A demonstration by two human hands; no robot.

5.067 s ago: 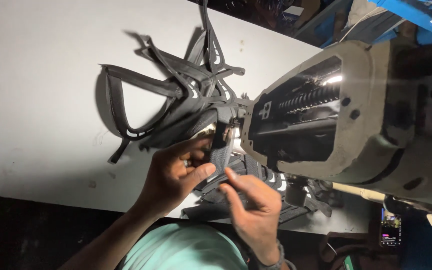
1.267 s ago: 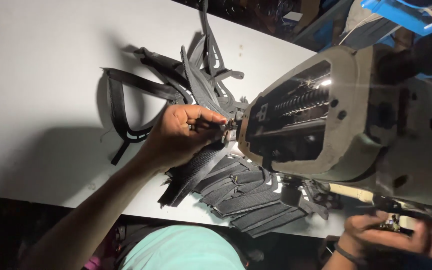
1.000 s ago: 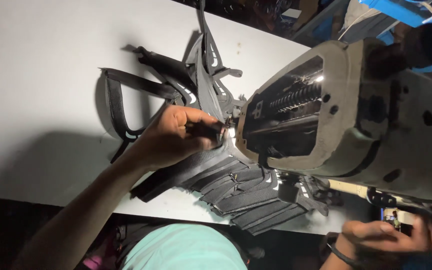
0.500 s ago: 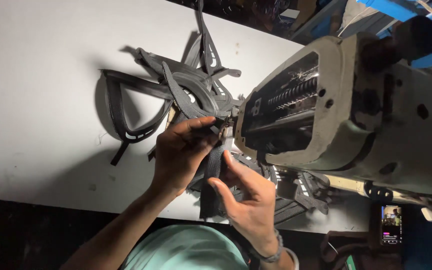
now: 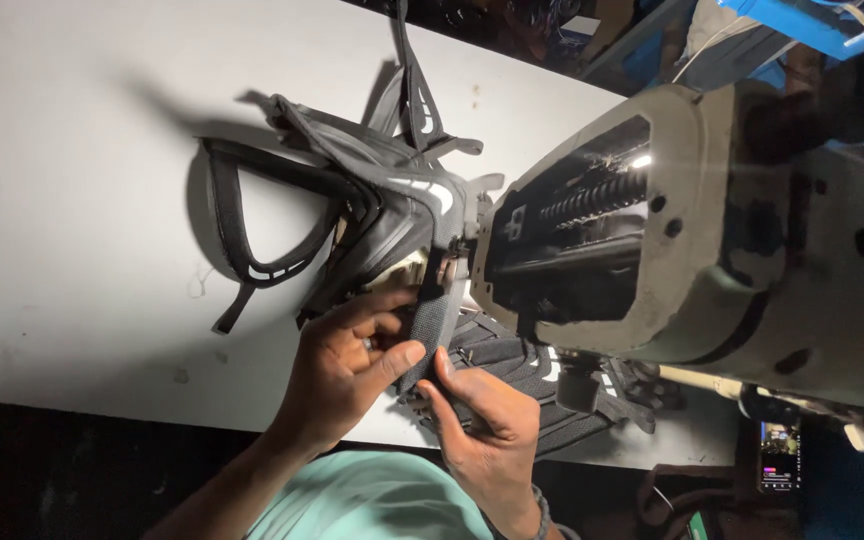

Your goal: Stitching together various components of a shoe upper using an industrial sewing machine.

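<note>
Head view: black strip (image 5: pixel 430 325) at centre, upper end under needle area of sewing machine (image 5: pixel 692 230). Left hand (image 5: pixel 347 365) at 7 o'clock of strip, thumb and forefinger closed on its lower part. Right hand (image 5: pixel 482 420) at 5 o'clock, fingers curled against strip's lower edge; grip itself cannot be told. Judged light, limp, textured, unlikely to slip; best pinched at edges, close to needle. Needle and foot lost in shadow. Cut pieces (image 5: pixel 352 200) piled at 10 o'clock on white table (image 5: pixel 72 150); more half hidden under machine
</note>
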